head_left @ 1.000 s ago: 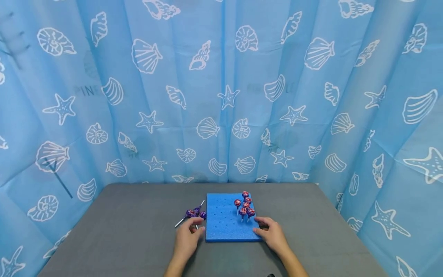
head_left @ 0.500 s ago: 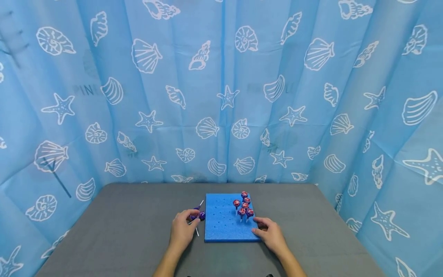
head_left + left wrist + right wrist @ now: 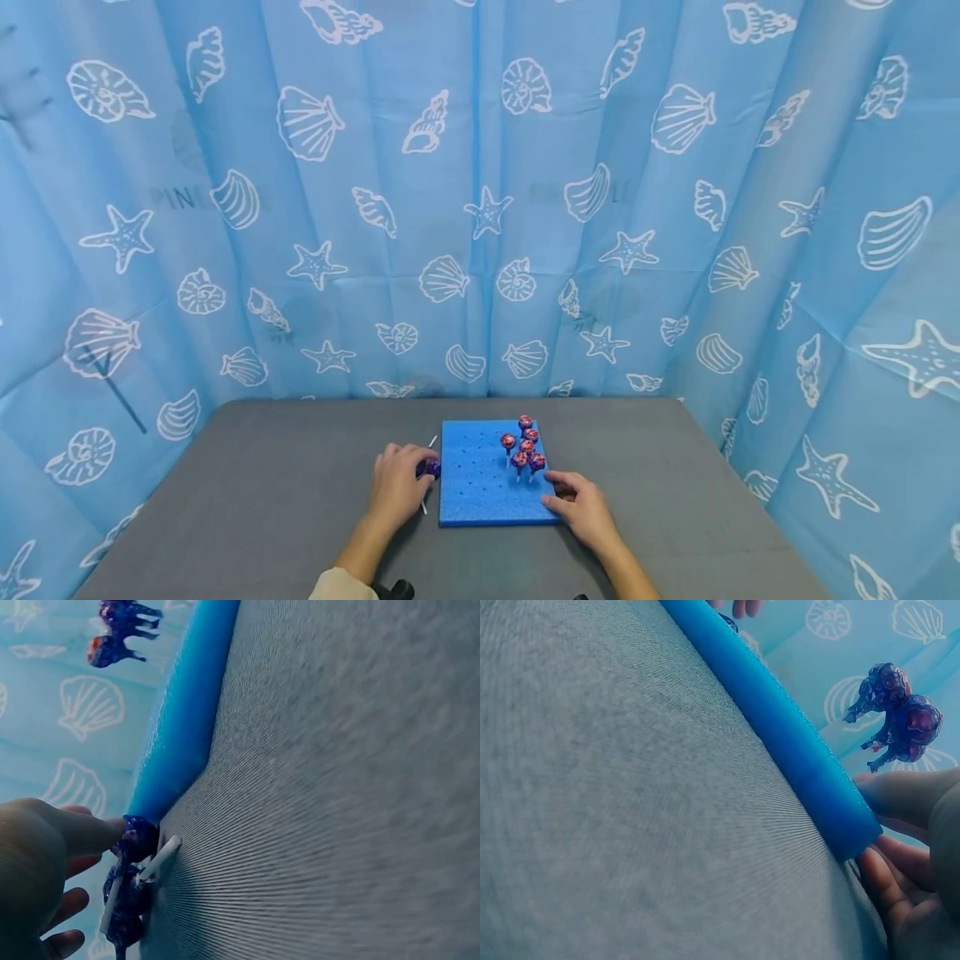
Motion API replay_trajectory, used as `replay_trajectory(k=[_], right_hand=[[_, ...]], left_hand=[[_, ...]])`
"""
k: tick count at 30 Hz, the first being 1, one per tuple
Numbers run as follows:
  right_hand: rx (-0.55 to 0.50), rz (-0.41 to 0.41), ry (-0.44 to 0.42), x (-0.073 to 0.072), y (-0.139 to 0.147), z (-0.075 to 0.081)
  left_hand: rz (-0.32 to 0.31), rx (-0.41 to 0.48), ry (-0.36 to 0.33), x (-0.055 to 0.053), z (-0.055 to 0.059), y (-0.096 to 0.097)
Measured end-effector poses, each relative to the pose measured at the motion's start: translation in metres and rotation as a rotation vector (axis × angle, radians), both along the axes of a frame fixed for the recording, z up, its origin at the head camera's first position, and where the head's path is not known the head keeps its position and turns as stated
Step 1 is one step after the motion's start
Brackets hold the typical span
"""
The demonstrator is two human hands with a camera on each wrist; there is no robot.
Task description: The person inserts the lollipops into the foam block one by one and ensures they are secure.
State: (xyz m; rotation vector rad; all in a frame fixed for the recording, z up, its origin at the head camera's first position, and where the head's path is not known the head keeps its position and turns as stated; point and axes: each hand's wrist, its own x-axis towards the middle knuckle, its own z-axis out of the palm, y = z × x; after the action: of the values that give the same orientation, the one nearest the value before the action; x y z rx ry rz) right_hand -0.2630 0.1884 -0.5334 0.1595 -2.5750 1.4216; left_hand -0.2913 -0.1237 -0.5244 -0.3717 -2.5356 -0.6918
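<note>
In the head view, a blue foam board (image 3: pixel 480 500) with several small holes lies on the table. Several red-and-purple wrapped lollipops (image 3: pixel 527 446) stand upright in its right part. Loose lollipops (image 3: pixel 133 900) lie in a small pile against the board's left edge, their white sticks pointing different ways. My left hand (image 3: pixel 397 487) reaches over this pile; in the left wrist view its foremost digit touches a purple wrapper while the other fingers are spread apart. My right hand (image 3: pixel 585 508) pinches the board's right edge, the thumb (image 3: pixel 900 791) above and fingers (image 3: pixel 881 881) at the underside.
A grey cloth covers the table (image 3: pixel 300 500). Behind and at both sides hangs a blue curtain (image 3: pixel 480 317) with white shell and starfish prints. Dark objects (image 3: pixel 401 590) show at the bottom of the head view, near the left wrist.
My left hand shifted left, then its fingers moved in over the loose lollipops, hiding more of them. The right hand keeps its place on the board. The head view turned slightly.
</note>
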Motion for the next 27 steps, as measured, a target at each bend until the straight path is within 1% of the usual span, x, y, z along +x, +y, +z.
replay_trajectory(k=[3, 6, 8, 11, 21, 24, 27], right_hand=[[-0.008, 0.002, 0.001, 0.000, 0.000, -0.001], [-0.003, -0.004, -0.003, -0.001, -0.001, -0.002], [0.002, -0.006, -0.005, -0.001, -0.002, -0.002], [0.015, -0.003, -0.002, -0.001, -0.002, -0.002], [0.026, 0.001, -0.020, -0.001, -0.002, -0.002], [0.028, 0.004, -0.020, 0.000, -0.001, -0.001], [0.030, 0.005, -0.023, 0.000, 0.000, -0.001]], left_hand=[[-0.013, -0.085, -0.010, -0.004, 0.001, 0.000], [-0.025, -0.147, -0.033, -0.007, 0.002, 0.000], [-0.031, -0.168, -0.051, -0.009, 0.003, 0.000], [-0.038, -0.171, -0.064, -0.013, 0.002, -0.001], [-0.042, -0.140, -0.104, -0.020, 0.000, -0.001], [-0.032, -0.069, -0.135, -0.021, 0.002, -0.001], [-0.037, 0.056, -0.169, -0.023, 0.008, 0.000]])
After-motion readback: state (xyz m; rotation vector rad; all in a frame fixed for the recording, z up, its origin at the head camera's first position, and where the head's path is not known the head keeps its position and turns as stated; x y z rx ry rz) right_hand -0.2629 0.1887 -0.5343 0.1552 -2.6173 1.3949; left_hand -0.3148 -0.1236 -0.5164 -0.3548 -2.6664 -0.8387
